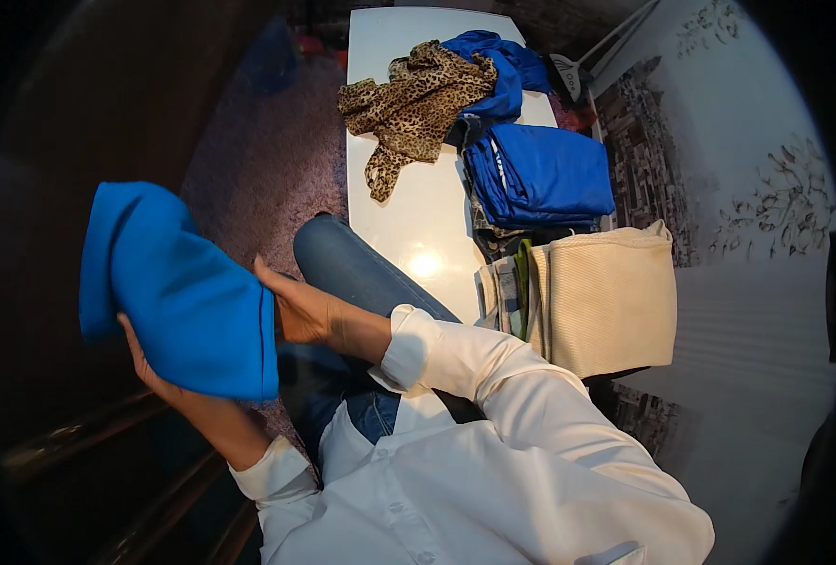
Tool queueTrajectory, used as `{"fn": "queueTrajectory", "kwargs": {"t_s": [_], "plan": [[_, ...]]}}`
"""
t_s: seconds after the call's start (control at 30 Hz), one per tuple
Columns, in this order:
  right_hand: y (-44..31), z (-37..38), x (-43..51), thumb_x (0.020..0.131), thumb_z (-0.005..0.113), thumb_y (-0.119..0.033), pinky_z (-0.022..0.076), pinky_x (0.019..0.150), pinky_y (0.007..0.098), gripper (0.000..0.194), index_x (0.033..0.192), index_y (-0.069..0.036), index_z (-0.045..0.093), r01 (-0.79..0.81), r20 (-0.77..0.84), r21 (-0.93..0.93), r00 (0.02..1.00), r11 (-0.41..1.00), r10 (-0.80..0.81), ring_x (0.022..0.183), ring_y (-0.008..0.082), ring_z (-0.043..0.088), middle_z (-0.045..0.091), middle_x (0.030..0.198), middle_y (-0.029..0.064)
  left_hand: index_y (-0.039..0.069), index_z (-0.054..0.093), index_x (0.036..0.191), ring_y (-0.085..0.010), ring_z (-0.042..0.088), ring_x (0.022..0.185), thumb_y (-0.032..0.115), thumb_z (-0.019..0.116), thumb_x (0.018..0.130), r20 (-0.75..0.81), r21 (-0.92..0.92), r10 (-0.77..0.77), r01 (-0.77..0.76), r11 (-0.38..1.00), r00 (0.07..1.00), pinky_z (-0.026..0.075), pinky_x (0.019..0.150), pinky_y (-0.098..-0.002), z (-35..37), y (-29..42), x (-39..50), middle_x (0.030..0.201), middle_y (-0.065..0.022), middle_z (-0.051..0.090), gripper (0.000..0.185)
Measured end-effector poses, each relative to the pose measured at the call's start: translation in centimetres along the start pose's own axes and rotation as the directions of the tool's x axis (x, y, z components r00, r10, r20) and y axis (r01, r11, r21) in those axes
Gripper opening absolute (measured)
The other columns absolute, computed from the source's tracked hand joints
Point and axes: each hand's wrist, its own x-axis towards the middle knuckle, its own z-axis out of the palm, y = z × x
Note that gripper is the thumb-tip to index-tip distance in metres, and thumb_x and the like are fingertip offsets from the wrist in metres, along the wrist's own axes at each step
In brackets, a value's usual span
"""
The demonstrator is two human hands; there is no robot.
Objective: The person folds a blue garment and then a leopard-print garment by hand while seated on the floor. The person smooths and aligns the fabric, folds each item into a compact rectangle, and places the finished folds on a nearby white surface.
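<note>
A folded bright blue cloth is held up at the left of the view, off the table. My left hand supports it from its lower left side, with the fingers partly behind the fabric. At the cloth's right edge is my right hand, its thumb up and its other fingers hidden behind the cloth. On the white table lie a crumpled leopard-print garment and a crumpled blue garment. Nearer me stand a stack topped by folded blue fabric and a stack with a cream textured cloth outermost.
My jeans-clad leg is beside the table's left edge. A purplish carpet lies to the left of the table. A dustpan with a long handle leans near the patterned wall on the right.
</note>
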Motion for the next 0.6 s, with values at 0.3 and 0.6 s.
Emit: {"fn": "queueTrajectory", "kwargs": {"t_s": [0.3, 0.6], "plan": [[-9.6, 2.5, -0.6, 0.085, 0.076, -0.021, 0.0542, 0.09, 0.0577, 0.071, 0.14, 0.0, 0.037, 0.292, -0.031, -0.154, 0.953, 0.944, -0.3, 0.118, 0.0419, 0.057, 0.051, 0.133, 0.0258, -0.001, 0.036, 0.145, -0.0356, 0.044, 0.129, 0.018, 0.076, 0.083, -0.045, -0.878, -0.719, 0.315, 0.359, 0.693, 0.036, 0.111, -0.0511, 3.9, 4.0, 5.8, 0.142, -0.0209, 0.044, 0.077], [-25.2, 5.5, -11.7, 0.069, 0.081, -0.005, 0.0503, 0.095, 0.0531, 0.097, 0.15, -0.001, 0.028, 0.252, -0.193, -0.798, 0.754, 0.548, -0.628, 0.121, 0.0445, 0.054, 0.041, 0.142, 0.0308, 0.006, 0.049, 0.134, -0.0328, 0.052, 0.122, 0.011, 0.073, 0.081, 0.224, -0.872, -0.576, 0.425, 0.242, 0.787, 0.043, 0.105, -0.0516, 9.9, 6.2, 5.3, 0.132, -0.0154, 0.054, 0.058]]}}
